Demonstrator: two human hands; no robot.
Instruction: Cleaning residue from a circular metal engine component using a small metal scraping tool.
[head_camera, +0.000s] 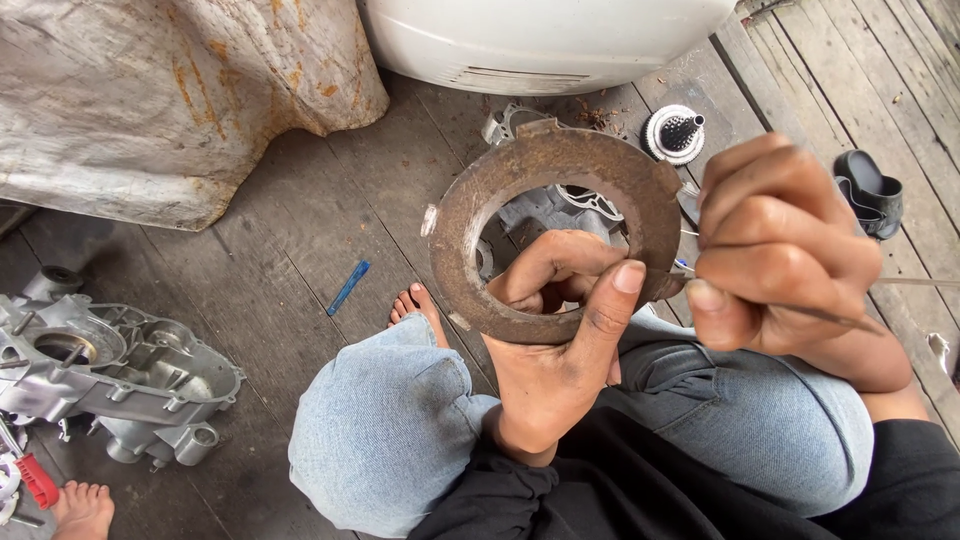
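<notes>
Rusty ring between both hands.

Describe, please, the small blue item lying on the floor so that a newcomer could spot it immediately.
Start at the large grey engine casing at the left edge of the wooden plank floor. Look right, toward the bare foot beside the denim-clad knee. Just left of those toes lies a slim blue strip, set diagonally: the only bright blue thing on the dark boards.
</notes>
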